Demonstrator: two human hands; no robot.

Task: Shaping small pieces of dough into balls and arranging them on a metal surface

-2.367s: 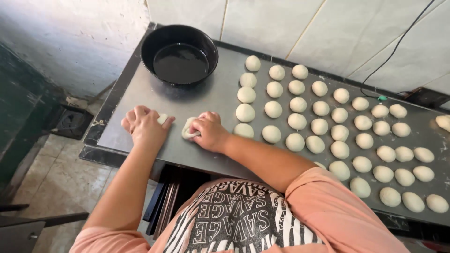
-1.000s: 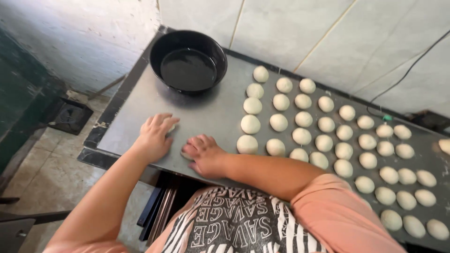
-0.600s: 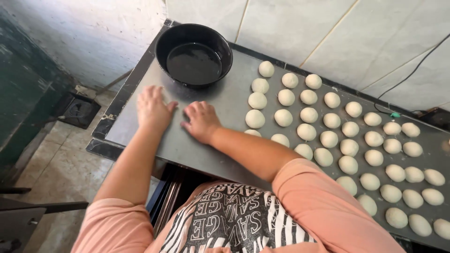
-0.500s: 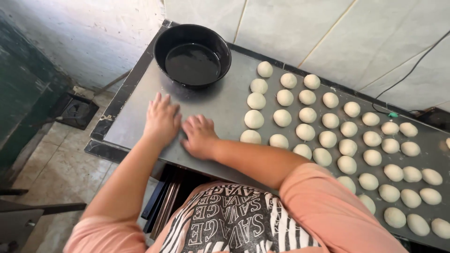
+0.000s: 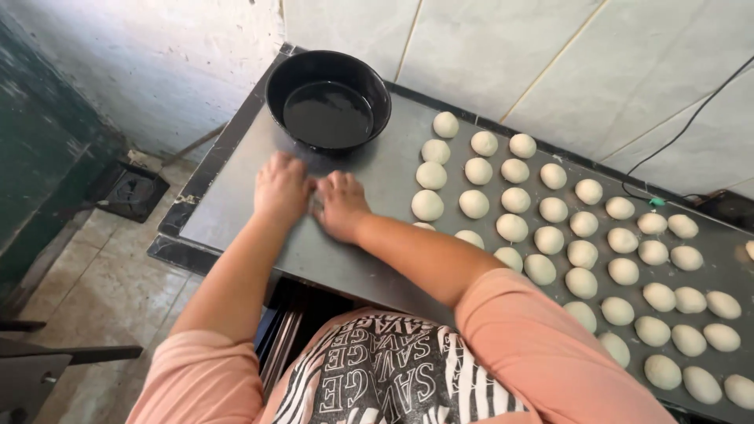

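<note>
Left hand [image 5: 281, 188]: palm down on the metal table [image 5: 236, 188], near its left end, just in front of the black bowl [image 5: 328, 100]; fingers close together and slightly curled. Whether dough lies under the palm cannot be told.
Right hand [image 5: 339, 206]: palm down just beside the left hand, thumbs nearly touching; fingers loosely together, pointing toward the bowl. Any piece beneath is hidden.
Dough under the hands: not visible; a pale speck between the two hands is too small to identify.
Dough balls [image 5: 473, 203]: set in slanting rows from the middle of the table to its right end, apart from one another; nearest ball [image 5: 427, 205] near the right hand, not touching it.
Bowl: at the far left corner, upright, holding a dark shiny liquid, probably oil.
Wall: tiled, along the far edge, with a black cable [image 5: 683, 129] running down toward the right end.
Step in hand, as judged: rolling or pressing pieces against the bare left part of the table, one under each palm.
Next move, as judged: calls for lifting the palms cleanly and placing each rounded piece at the open left side of the rows, keeping gaps between neighbours and clear of the bowl.
</note>
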